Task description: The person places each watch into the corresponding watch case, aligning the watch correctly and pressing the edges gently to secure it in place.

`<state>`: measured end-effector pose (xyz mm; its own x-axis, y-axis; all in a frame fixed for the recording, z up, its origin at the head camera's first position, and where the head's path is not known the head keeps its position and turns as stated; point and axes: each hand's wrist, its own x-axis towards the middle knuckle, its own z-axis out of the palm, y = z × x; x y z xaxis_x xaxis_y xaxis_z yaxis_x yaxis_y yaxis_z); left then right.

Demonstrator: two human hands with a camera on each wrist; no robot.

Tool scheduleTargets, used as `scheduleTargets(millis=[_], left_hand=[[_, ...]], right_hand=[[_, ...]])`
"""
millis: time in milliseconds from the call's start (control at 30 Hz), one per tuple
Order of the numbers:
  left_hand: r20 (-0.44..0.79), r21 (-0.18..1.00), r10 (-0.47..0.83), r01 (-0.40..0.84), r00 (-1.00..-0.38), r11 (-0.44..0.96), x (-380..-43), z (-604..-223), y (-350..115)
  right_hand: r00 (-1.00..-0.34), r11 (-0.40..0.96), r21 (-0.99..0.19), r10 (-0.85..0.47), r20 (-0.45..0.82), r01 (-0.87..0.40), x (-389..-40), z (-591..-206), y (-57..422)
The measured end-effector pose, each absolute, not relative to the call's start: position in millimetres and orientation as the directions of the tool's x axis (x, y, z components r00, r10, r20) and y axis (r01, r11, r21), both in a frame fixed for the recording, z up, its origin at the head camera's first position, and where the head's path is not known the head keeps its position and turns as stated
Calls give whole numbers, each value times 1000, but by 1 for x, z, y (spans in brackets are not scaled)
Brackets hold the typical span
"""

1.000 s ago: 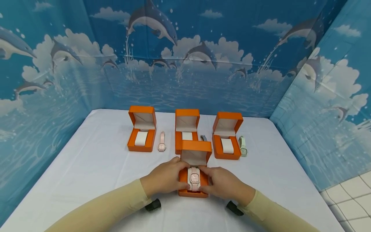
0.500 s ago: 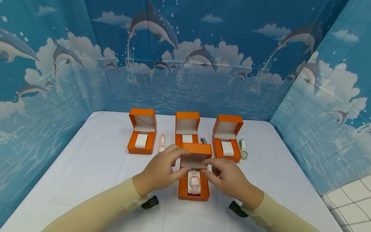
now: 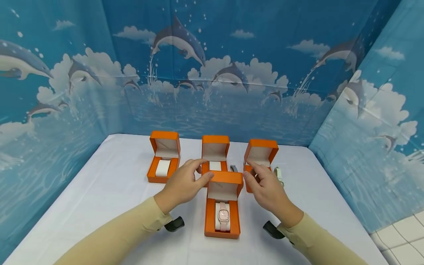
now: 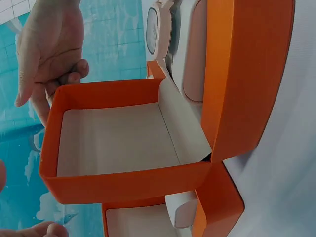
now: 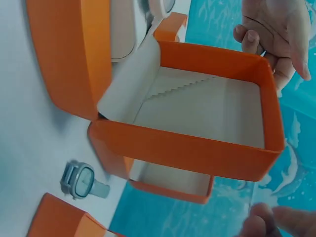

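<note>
Front orange box | free: counter before it and along both its sides | blocked: at its back, raised lid, then middle rear box | narrowed: left grip and right grip flank its lid

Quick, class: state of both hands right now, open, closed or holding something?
Left hand: open, holding nothing, near the front watch box's lid.
Right hand: open, holding nothing.

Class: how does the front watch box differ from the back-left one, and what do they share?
The front box has a pink watch in it; the back-left box shows a bare white cushion. The front box stands closer to the camera, while the back-left box stands farther off, to the left. Both are orange, open and pale inside the lid.
</note>
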<state>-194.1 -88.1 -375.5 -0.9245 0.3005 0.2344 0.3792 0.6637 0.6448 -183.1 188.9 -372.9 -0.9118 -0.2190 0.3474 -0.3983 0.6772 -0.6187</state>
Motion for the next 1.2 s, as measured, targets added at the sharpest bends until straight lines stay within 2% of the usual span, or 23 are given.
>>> scheduleTargets(millis=[233,533,800,1200], left_hand=[[157,684,303,325,-940,653,-198,-382,-81],[146,672,329,338,-933,660,-202,-385,-79],[79,682,325,289,-942,672,-203,-388,-79],[59,668,326,280,-943,689,-205,-387,-80]], right_hand=[[-946,733,-598,-239,219,-324,-187,-381,187],[-956,722,-633,-270,113,-279,-186,-385,187],[-966,728,-642,-243,88,-242,-187,-384,185],[-973,712,-674,-228,42,-196,-189,-383,185]])
